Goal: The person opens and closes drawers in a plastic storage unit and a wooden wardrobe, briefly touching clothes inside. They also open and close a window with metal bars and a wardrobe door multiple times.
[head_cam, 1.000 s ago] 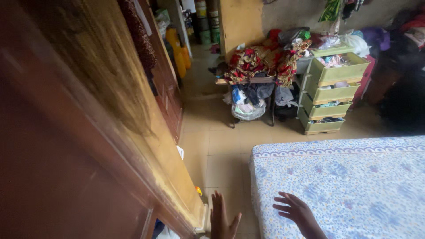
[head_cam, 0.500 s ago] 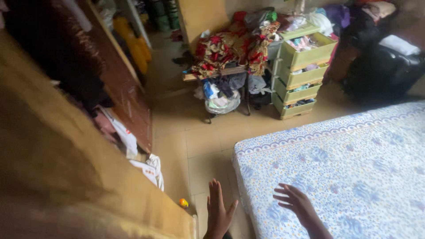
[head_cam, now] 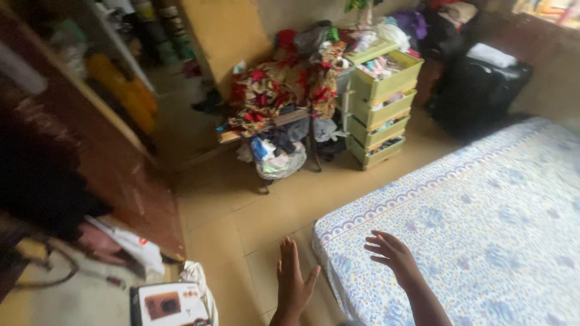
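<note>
Both hands are empty, fingers spread wide and gripping nothing. The left hand [head_cam: 293,284] is held edge-up over the tiled floor [head_cam: 241,211], in the gap beside the bed, while the right hand [head_cam: 391,252] hovers palm-down just above the near corner of the mattress [head_cam: 483,223], which wears a blue floral sheet; whether it touches the sheet cannot be told. To the left, a small white box [head_cam: 166,305] printed with a brown appliance lies low by an open wooden wardrobe [head_cam: 121,175], near loose white cloth. The risk here looks like footing: the passage between bed and wardrobe is narrow, and cloth or the box underfoot could cause a trip.
</note>
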